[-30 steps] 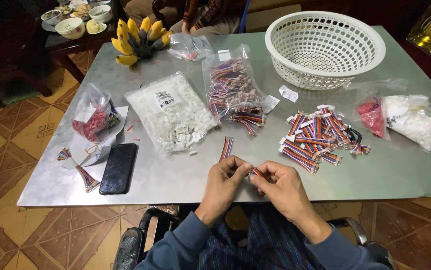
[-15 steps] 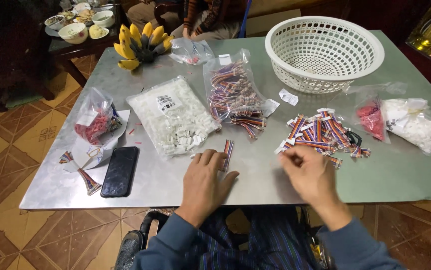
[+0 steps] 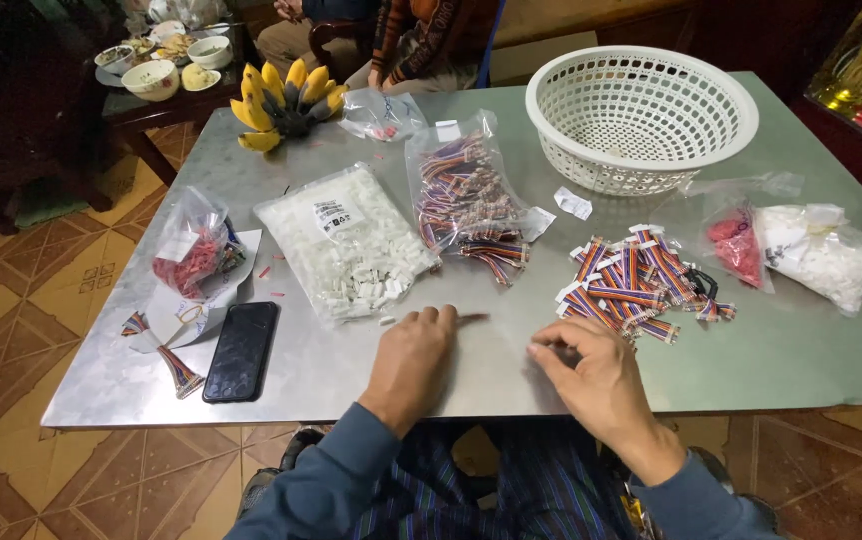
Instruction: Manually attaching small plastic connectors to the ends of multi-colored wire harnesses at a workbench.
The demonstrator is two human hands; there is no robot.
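Nearest the viewer, both hands rest on the metal counter [image 3: 811, 350], apart from each other. The left hand [image 3: 413, 352] lies palm down with its fingers loosely flat; a short striped ribbon cable [image 3: 473, 318] pokes out from just beyond its fingertips, touching or nearly under them, and whether the fingers pinch it cannot be told. The right hand [image 3: 591, 370] lies to the right of it, fingers curled inward with thumb and fingertips drawn together; if something small sits between them it is too small to make out.

Just beyond the right hand, slightly to its right, lies a loose pile of striped ribbon cables [image 3: 631, 280] with white ends. Far left of the left hand, near the counter's near edge, lies a black phone [image 3: 242, 350], and left of that a sheet of paper with a bag of red parts [image 3: 189, 262] on it.

Beyond the left hand sits a clear bag of small white connectors [image 3: 349, 243], and to its right a clear bag of more striped cables [image 3: 466, 190]. At the right end lie bags of red and white parts [image 3: 816, 252].

Farther back stand a white plastic basket [image 3: 641, 115] and, at the far left, a bunch of yellow bananas [image 3: 286, 95].
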